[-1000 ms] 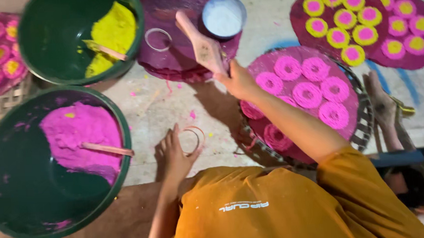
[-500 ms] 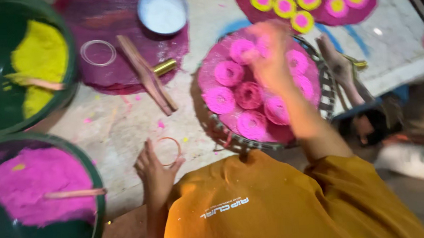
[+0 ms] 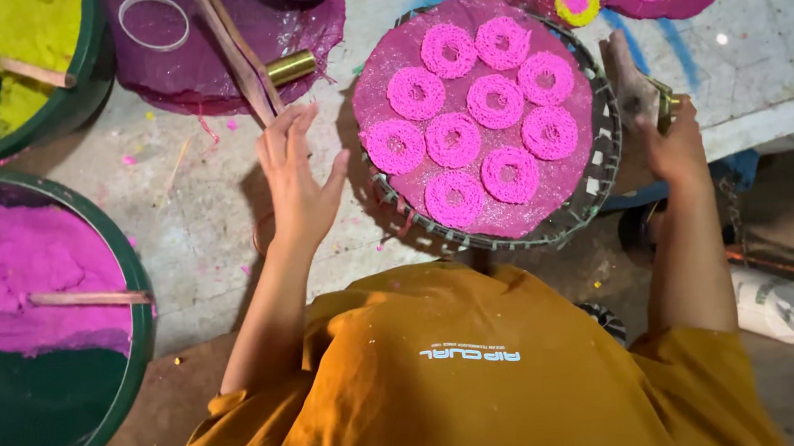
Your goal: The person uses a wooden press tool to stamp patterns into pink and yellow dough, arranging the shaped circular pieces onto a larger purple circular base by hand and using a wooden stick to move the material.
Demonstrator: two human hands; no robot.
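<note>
Both arms stretched forward, hands apart.
Left hand (image 3: pixel 299 179) open, fingers (image 3: pixel 281 136) spread, palm down; right hand (image 3: pixel 673 143) far right, fingers curled, wrist straight.

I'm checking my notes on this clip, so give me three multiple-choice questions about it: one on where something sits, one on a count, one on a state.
1. Where is the round woven tray?
A. between the two hands
B. inside the green tub
C. on the person's lap

2. How many pink rings lie on it?
A. five
B. nine
C. twelve

3. How is the left hand?
A. clenched around a stick
B. open, fingers spread
C. buried in powder

Answers: 1 A, the left hand is at its left edge and the right hand at its right; 2 B, nine rings count out; 3 B, the palm is flat and holds nothing.
</note>
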